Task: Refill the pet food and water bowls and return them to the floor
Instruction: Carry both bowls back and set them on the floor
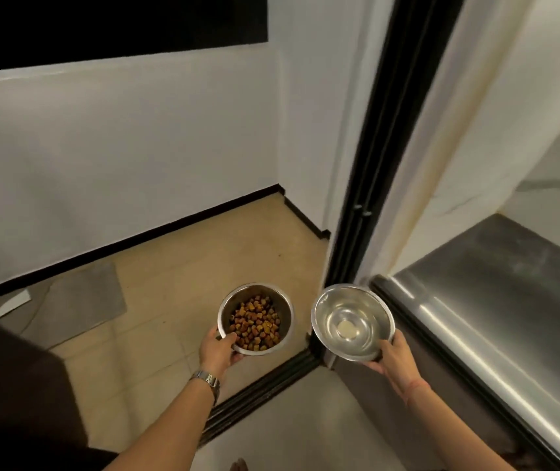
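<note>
- A white wall [119,158] is seen across the left and middle of the view, edged along its foot by a black skirting strip [156,232].
- A stainless-steel surface [509,317] is seen at the right, its rounded front edge running down towards the lower right corner.
- A beige tiled floor [204,266] is shown below the wall, bounded towards the viewer by a black sliding-door track [265,385] and at the right by a black door frame [384,147].
- A grey mat [81,300] is laid on the floor at the left, close to the skirting; a white sheet [13,302] is seen at its left end.
- The water bowl [352,321], of shiny steel, is held above the corner where track and frame meet, tilted a little towards the viewer. Whether water is in it cannot be told; only a pale round patch is seen at its bottom.
- The food bowl [255,318], of steel and partly filled with brown and orange kibble [256,322], is held above the floor, just left of the water bowl and apart from it.
- The left hand [219,350] is closed round the near rim of the food bowl, thumb inside the edge and fingers beneath.
- The right hand [395,360] is closed on the near right rim of the water bowl, thumb over the edge.
- A metal watch [208,379] is worn on the left wrist.
</note>
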